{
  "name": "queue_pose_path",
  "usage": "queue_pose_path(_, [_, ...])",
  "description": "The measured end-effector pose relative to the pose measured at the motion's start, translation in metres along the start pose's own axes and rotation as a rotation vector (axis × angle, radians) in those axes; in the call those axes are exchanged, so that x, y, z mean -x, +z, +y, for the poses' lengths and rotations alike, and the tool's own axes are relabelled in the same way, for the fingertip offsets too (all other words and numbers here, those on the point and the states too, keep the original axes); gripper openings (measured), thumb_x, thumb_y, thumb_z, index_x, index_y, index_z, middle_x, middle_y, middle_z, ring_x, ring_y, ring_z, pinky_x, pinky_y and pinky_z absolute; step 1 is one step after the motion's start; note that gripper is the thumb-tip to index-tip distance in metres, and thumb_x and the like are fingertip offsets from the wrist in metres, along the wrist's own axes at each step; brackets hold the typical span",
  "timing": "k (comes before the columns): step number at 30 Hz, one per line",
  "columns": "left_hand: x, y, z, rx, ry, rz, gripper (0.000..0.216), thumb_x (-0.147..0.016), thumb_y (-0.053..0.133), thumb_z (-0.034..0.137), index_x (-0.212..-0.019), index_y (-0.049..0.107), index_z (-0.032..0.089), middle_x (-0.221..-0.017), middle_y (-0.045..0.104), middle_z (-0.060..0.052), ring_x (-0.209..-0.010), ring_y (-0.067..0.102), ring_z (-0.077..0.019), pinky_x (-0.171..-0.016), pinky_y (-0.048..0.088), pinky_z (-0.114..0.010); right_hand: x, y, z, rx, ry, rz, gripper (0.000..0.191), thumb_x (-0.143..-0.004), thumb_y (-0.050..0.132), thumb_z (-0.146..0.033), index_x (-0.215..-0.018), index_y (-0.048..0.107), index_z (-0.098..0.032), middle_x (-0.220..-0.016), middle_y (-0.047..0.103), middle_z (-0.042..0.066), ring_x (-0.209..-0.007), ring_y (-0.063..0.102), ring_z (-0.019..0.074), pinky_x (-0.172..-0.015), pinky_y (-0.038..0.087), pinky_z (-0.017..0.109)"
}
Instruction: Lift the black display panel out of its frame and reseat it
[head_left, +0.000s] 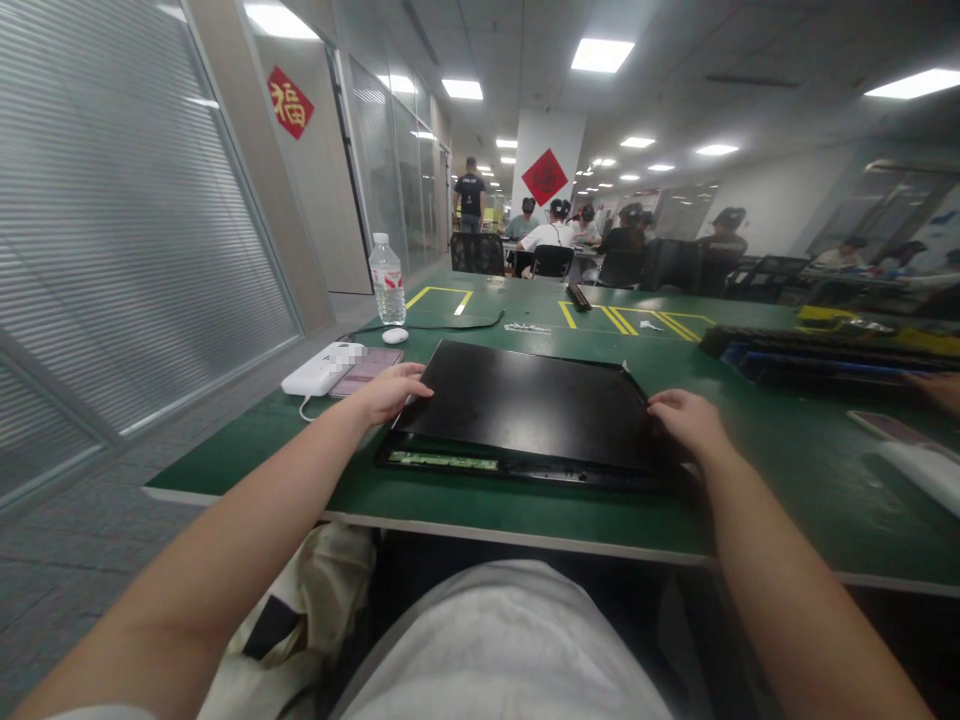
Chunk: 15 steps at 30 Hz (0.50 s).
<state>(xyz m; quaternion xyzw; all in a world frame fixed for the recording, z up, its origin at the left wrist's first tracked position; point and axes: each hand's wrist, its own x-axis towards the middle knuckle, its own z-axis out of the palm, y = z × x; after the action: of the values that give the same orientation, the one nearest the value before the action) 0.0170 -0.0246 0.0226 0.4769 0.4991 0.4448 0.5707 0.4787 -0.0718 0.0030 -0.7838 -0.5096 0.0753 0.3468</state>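
A glossy black screen panel [525, 395] lies slightly askew over a shallow black frame [551, 472] on the green table. Along the frame's near edge a strip of green circuit board [442, 461] is exposed. My left hand [386, 393] holds the panel's left edge, thumb on top and fingers along the side. At the opposite side, my right hand [688, 422] pinches the right edge near the frame's rim. Both hands' fingertips are partly hidden by the edge.
Left of the panel are a white power bank [315, 368], a phone [367, 370], a white earbud case [394, 336] and a water bottle [387, 280]. A black cable [450, 326] runs behind. At right lie keyboards [810, 360] and another person's hand [941, 390].
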Motion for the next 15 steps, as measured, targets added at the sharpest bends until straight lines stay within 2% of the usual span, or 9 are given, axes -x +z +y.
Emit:
queue_pose_path(4, [-0.002, -0.001, -0.002, -0.013, 0.044, 0.027, 0.046, -0.056, 0.085, 0.012, -0.099, 0.069, 0.019, -0.079, 0.078, -0.005, -0.077, 0.076, -0.0263, -0.07, 0.061, -0.037, -0.001, 0.001, 0.002, -0.016, -0.005, -0.002, 0.016, -0.072, 0.063, -0.025, -0.081, 0.076, -0.022, -0.086, 0.077, 0.008, -0.086, 0.071, 0.0231, -0.082, 0.052, 0.032])
queue_pose_path(9, [-0.009, -0.005, -0.005, -0.063, 0.169, 0.061, 0.047, -0.059, 0.089, 0.032, -0.1, 0.074, 0.016, -0.097, 0.08, -0.011, -0.096, 0.075, -0.0279, -0.087, 0.057, -0.039, -0.002, 0.002, 0.004, -0.036, -0.015, 0.009, 0.016, -0.071, 0.064, -0.027, -0.08, 0.076, -0.022, -0.085, 0.077, 0.007, -0.085, 0.071, 0.0231, -0.081, 0.052, 0.033])
queue_pose_path(12, [-0.013, -0.008, -0.007, -0.15, 0.22, 0.12, 0.049, -0.056, 0.09, 0.039, -0.097, 0.076, 0.016, -0.1, 0.081, -0.011, -0.104, 0.073, -0.0301, -0.093, 0.054, -0.041, -0.002, 0.003, 0.004, -0.045, -0.03, 0.011, 0.015, -0.07, 0.063, -0.027, -0.079, 0.075, -0.022, -0.084, 0.077, 0.007, -0.084, 0.07, 0.0233, -0.082, 0.052, 0.033])
queue_pose_path(15, [-0.013, -0.011, -0.009, -0.276, 0.234, 0.162, 0.042, -0.054, 0.09, 0.038, -0.089, 0.078, 0.017, -0.094, 0.081, -0.011, -0.1, 0.072, -0.0338, -0.093, 0.052, -0.044, -0.003, 0.003, 0.004, -0.053, -0.03, 0.012, 0.014, -0.069, 0.064, -0.028, -0.076, 0.075, -0.023, -0.081, 0.077, 0.006, -0.082, 0.07, 0.0236, -0.081, 0.052, 0.034])
